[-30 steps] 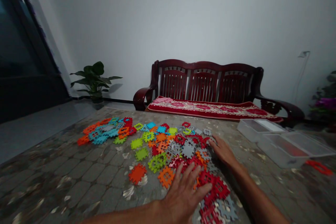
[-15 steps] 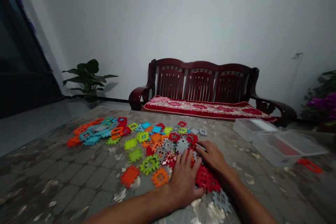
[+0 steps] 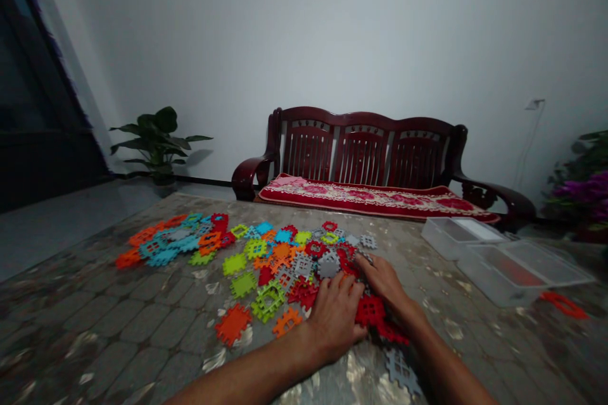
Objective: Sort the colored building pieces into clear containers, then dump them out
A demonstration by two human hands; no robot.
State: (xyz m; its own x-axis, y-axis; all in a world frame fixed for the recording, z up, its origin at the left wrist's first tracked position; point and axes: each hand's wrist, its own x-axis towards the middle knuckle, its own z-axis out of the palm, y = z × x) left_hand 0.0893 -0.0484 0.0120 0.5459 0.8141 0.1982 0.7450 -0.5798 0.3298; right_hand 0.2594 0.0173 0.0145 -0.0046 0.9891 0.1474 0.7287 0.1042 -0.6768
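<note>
My left hand [image 3: 336, 316] lies palm down on the near right part of a pile of plastic interlocking building pieces, fingers spread, touching red and orange ones. Close beside it, my right hand [image 3: 387, 281] reaches over the pile's right edge with its fingertips on the pieces; what lies beneath its fingers is hidden. Red window pieces [image 3: 370, 311] sit between my two hands. A grey window piece [image 3: 401, 370] rests under the right forearm's near side. To the left are a green piece [image 3: 268, 300], an orange window piece [image 3: 287, 321] and a solid orange piece [image 3: 233, 324].
Another heap of blue, orange and red pieces [image 3: 178, 240] lies at the table's left. Clear plastic boxes [image 3: 498, 281] stand at the right, beside an orange piece [image 3: 564, 305]. A wooden bench [image 3: 358, 145] and a potted plant [image 3: 161, 139] are beyond the table [image 3: 156, 310].
The red and grey pieces around my hands have shifted, and more red shows left of my left fingers. Both hands stay over nearly the same spot.
</note>
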